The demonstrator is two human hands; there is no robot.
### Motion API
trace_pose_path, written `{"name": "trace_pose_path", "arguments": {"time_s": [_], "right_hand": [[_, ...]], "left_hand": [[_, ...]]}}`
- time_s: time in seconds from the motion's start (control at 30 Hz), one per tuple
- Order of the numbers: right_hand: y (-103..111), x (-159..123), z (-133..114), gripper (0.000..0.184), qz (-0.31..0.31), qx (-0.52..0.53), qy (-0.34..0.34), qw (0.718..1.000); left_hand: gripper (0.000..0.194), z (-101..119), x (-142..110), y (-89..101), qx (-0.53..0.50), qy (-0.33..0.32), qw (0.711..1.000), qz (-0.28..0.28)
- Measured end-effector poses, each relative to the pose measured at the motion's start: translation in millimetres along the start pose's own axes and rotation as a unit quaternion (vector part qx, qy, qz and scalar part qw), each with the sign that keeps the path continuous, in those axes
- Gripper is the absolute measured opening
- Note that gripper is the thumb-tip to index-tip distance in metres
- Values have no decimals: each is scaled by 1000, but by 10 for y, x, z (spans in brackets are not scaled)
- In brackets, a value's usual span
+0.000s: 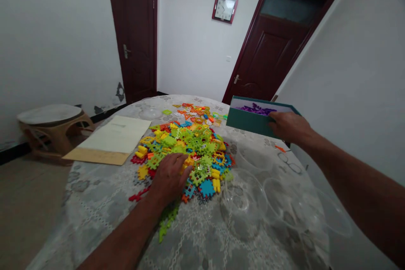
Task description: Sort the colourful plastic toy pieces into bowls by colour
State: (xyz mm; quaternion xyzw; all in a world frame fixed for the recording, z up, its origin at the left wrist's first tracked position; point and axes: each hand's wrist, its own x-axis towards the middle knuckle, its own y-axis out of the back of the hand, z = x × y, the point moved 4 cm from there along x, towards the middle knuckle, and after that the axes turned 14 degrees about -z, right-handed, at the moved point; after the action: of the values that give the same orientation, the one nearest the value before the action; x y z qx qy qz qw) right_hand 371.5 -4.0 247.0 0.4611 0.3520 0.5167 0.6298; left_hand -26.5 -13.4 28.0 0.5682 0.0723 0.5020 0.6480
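A heaped pile of interlocking plastic building blocks (177, 139) in green, yellow, red, blue and orange lies on the round table. My left hand (171, 173) rests on the near side of this pile, fingers spread over the pieces, with a yellow piece by the fingertips. My right hand (289, 126) grips the near wall of a dark green open box (249, 123), which it holds tilted at the table's right side. Inside the box lie purple pieces (257, 109). The thumb and the far fingers of my right hand are partly hidden.
Clear plastic bowls (243, 198) stand on the right of the patterned tablecloth (202, 236). A pair of glasses (289, 162) and an orange piece (280, 148) lie near the right edge. Left of the pile is a cream paper sheet (110, 137). A stool (53, 122) stands beyond the left edge.
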Motion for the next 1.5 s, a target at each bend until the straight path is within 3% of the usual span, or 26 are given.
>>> {"name": "trace_pose_path", "arguments": {"time_s": [0.17, 0.3, 0.4, 0.47, 0.6, 0.7, 0.93, 1.1, 1.23, 1.5], "right_hand": [[586, -537, -749, 28, 18, 81, 139, 987], [826, -827, -1370, 21, 1, 210, 248, 946], [817, -852, -1769, 21, -60, 339, 285, 895], [746, -808, -2006, 21, -130, 438, 277, 845], [630, -689, -2378, 18, -242, 586, 228, 739], [594, -560, -2505, 13, -257, 635, 180, 706], [401, -214, -2549, 10, -260, 666, 103, 692], [260, -77, -2543, 25, -305, 683, 33, 663], [172, 9, -2580, 33, -344, 711, 48, 611], [-91, 186, -2609, 41, -369, 757, 83, 533]], "left_hand": [[40, -138, -12, 167, -76, 68, 992, 75], [52, -351, -59, 426, -183, 156, 957, 165], [56, -507, -109, 565, -277, 220, 910, 217], [58, -578, -126, 593, -321, 244, 885, 232], [58, -626, -122, 549, -359, 239, 868, 246], [60, -633, -109, 484, -372, 234, 866, 238], [66, -678, -113, 383, -359, 255, 870, 221], [69, -663, -110, 363, -351, 266, 869, 227], [68, -638, -92, 366, -351, 274, 867, 222], [72, -620, -92, 301, -351, 301, 866, 189]]}}
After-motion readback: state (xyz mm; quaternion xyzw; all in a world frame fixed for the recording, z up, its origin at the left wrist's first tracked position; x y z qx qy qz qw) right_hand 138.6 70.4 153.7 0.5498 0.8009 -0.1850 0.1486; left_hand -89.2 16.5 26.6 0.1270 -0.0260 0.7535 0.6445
